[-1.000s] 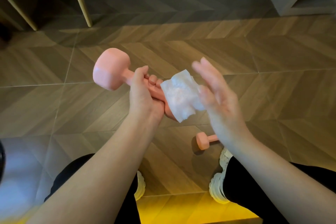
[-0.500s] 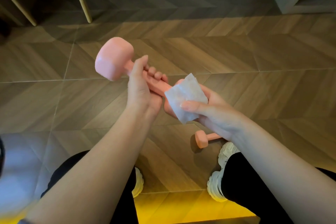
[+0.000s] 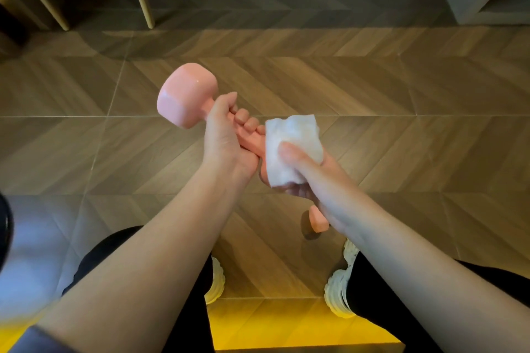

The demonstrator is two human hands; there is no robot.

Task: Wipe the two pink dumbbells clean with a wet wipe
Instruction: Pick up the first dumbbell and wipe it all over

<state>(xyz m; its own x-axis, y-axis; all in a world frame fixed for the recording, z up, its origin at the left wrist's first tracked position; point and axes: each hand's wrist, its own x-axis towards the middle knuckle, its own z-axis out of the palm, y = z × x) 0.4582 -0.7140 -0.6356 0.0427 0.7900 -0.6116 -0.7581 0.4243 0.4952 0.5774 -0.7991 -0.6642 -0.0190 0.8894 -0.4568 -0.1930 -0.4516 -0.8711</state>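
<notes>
Above the wooden floor (image 3: 372, 89), gripping the pink dumbbell (image 3: 186, 94) by its handle in the left hand (image 3: 226, 143), fingers (image 3: 247, 122) curled tight round it; long axis slanting from bare far-left head to near-right head. Clutching the wet wipe (image 3: 292, 135) round that near head in the right hand (image 3: 312, 178), thumb on top. Beneath the held dumbbell, half hidden by the right wrist: second dumbbell (image 3: 317, 221), lying on open floor.

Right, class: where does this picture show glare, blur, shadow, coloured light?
Head view: small glare spot on the held pink dumbbell; lower-left corner blurred; the second pink dumbbell on the brown wood-pattern floor casts a dark shadow to its left; yellow glow along the bottom edge.
</notes>
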